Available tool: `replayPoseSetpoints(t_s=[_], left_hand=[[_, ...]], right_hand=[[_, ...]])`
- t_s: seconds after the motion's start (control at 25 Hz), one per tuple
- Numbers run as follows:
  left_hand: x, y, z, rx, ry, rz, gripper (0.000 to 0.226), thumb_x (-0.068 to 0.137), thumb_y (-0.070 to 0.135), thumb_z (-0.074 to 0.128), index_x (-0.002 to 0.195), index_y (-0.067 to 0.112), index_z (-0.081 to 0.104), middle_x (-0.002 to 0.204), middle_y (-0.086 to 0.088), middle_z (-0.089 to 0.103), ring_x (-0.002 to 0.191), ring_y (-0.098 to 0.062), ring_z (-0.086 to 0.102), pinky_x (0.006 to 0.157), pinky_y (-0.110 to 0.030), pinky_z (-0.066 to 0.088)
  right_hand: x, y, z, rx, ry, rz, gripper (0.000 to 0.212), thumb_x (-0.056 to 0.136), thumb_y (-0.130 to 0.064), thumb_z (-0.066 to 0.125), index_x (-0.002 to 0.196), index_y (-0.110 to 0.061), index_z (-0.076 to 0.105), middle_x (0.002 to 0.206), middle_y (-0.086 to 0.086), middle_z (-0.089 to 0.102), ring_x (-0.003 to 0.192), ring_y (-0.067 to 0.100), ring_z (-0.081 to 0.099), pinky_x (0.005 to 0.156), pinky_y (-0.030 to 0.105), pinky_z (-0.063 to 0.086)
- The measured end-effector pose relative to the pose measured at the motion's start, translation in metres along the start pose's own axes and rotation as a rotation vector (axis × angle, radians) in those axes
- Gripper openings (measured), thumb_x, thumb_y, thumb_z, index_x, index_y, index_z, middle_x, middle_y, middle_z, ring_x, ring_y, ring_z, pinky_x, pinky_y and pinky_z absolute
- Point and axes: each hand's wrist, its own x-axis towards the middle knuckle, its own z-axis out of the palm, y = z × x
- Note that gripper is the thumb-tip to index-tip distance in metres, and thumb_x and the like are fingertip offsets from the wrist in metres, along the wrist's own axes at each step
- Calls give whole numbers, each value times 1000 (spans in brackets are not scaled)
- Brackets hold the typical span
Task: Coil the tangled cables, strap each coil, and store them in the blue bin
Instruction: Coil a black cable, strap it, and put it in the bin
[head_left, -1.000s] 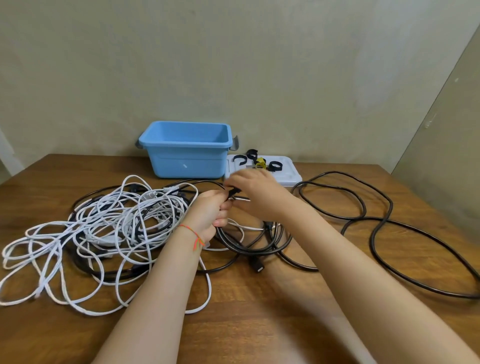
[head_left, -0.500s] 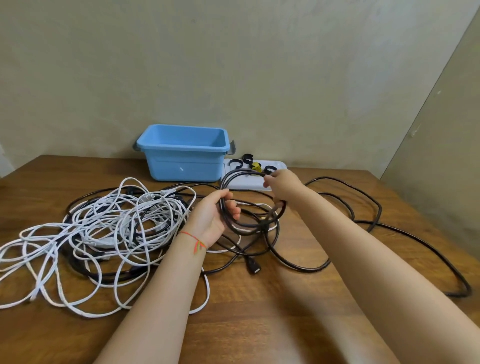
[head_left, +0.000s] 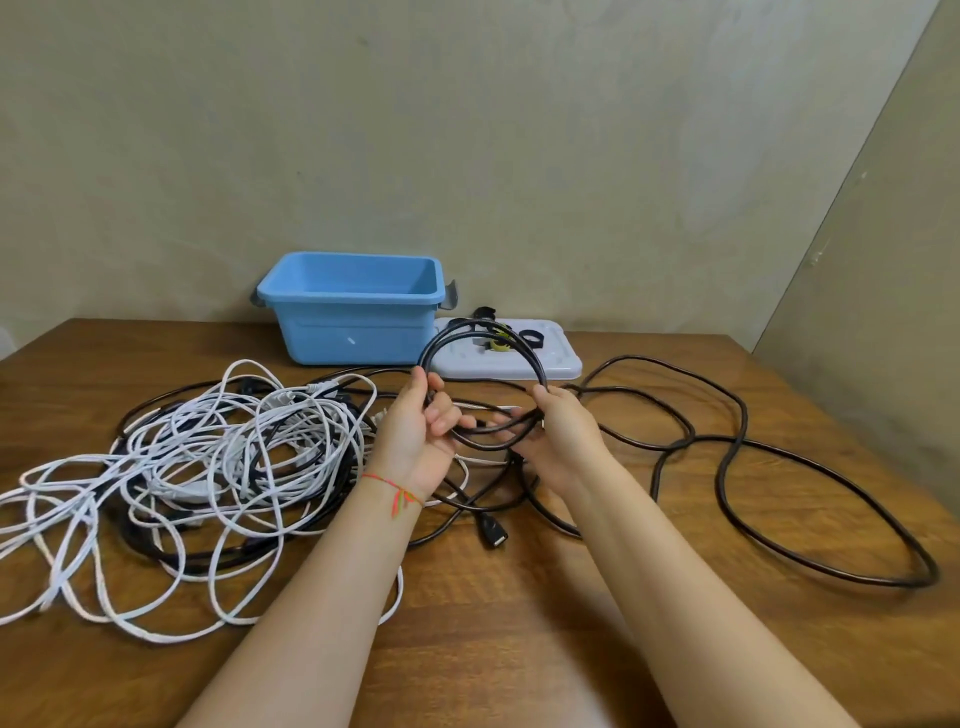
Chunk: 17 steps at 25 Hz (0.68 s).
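A black cable coil (head_left: 483, 364) is gripped above the wooden table (head_left: 519, 623), pinched at its left by the left hand (head_left: 421, 431) and at its right by the right hand (head_left: 558, 441); the blue bin (head_left: 353, 312) is seen just beyond, at the far edge.

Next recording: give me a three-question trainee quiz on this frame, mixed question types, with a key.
1. True or false: the blue bin already holds a coil.
2. Which cable are both hands gripping: A) white cable, B) black cable?
3. Fill in: the straps lie on the white ___ beside the bin.

Key: 1 false; what shows of its inside is bare. 2 B; left hand and right hand hold its loops. 3 lid.
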Motion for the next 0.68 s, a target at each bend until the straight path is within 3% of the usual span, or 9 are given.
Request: replayPoseSetpoints(t_s=[0.08,0.16,0.28,0.4,0.48,0.56,0.68], left_hand=[[0,-7,3,72,80,-46,37,108,35,34,82,13,50,50,4,31,38,-9,29,48,-25,40],[-3,-11,3,163,143,-82,34,109,30,33,86,10,48,55,2,34,37,-10,29,48,-26,38],[-6,-12,3,308,156,-130,27,108,27,35,94,9,49,57,0,38,38,-10,31,46,-26,39],[-8,-15,6,334,111,-149,26,107,28,40,96,8,52,59,-2,43,43,-14,40,48,-30,46],[-9,-18,8,309,79,-148,28,107,29,39,93,8,53,60,-2,43,45,-14,41,48,-30,48],[-9,-18,10,304,50,-131,29,107,29,38,94,9,54,60,0,42,44,-13,41,47,-27,47],[-3,-9,16,368,42,-70,30,106,29,42,96,8,61,56,3,42,40,-9,39,45,-23,42]], right_hand=[[0,3,-1,163,5,-64,23,103,-12,49,125,-5,50,106,20,59,84,32,70,70,42,61],[2,9,-3,146,62,-116,25,103,-13,51,126,-6,54,96,16,60,73,23,67,60,33,59],[6,14,-10,46,148,-161,32,104,-17,46,135,-20,50,79,6,52,53,11,46,47,24,43],[12,7,-17,66,228,-155,33,105,-25,45,137,-23,42,74,3,45,48,9,33,42,22,31],[13,0,-25,123,244,-114,29,104,-28,47,128,-12,48,71,2,45,46,9,33,41,21,28],[8,-3,-28,177,199,-24,24,104,-27,49,106,-5,57,68,1,45,46,9,34,42,21,29],[-11,-5,-32,202,27,49,20,104,-22,47,95,-6,56,64,2,48,51,13,44,49,25,44]])
